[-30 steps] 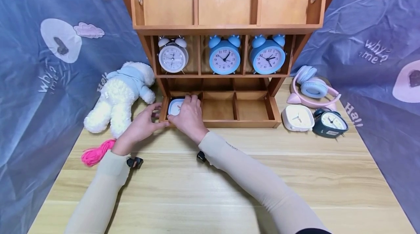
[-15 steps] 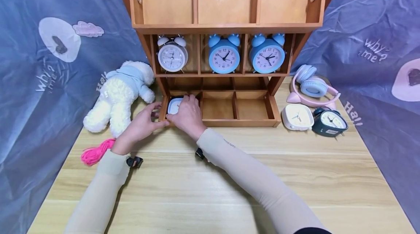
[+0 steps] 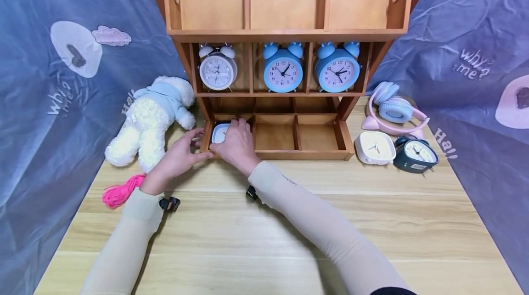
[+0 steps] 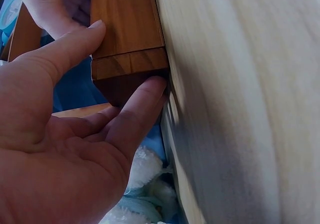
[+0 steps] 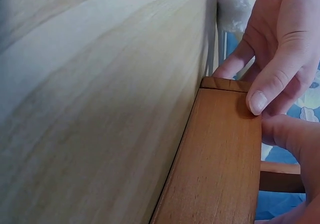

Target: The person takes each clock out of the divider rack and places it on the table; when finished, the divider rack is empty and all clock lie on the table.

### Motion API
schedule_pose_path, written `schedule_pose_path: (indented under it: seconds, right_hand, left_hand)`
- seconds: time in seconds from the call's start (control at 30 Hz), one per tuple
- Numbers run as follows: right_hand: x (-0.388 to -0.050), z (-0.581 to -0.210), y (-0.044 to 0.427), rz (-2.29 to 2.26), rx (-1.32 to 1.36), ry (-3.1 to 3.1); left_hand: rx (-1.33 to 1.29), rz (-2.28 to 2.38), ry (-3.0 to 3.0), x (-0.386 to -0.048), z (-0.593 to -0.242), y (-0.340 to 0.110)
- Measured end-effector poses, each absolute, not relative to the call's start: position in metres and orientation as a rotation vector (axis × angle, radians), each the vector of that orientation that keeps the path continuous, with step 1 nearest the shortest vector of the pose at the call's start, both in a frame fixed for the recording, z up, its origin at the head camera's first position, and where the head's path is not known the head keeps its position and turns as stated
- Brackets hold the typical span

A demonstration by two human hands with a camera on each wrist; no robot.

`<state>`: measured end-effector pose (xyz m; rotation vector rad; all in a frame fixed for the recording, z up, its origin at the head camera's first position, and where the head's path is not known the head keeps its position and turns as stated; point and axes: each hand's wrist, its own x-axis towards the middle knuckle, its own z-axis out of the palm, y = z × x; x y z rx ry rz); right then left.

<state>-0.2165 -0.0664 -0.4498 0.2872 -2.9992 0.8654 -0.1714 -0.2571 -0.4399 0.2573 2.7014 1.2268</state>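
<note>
In the head view, a pale square clock (image 3: 219, 133) lies in the bottom tier's left compartment of the wooden shelf (image 3: 303, 155). My right hand (image 3: 237, 144) covers the clock's right part, thumb at its near side, fingers at its far side; their contact is partly hidden. My left hand (image 3: 177, 159) grips the shelf's lower left corner. The left wrist view shows the left hand (image 4: 70, 119) with its thumb on the front board (image 4: 127, 22) and fingers against the end. In the right wrist view, the right hand (image 5: 300, 144) reaches behind the board's edge.
Three round twin-bell clocks (image 3: 283, 73) stand in the middle tier. Left of the shelf lie a white plush toy (image 3: 150, 118) and pink cord (image 3: 121, 191). At the right are pink headphones (image 3: 396, 110), a white clock (image 3: 375, 148) and a dark green clock (image 3: 415, 155).
</note>
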Motion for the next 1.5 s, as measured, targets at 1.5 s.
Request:
schedule_pose_path:
  seconds: [1.5]
  right_hand:
    - [-0.190, -0.405, -0.059, 0.937, 0.377, -2.863]
  left_hand:
    - [0.266, 1.258, 2.674, -0.173, -0.440, -0.258]
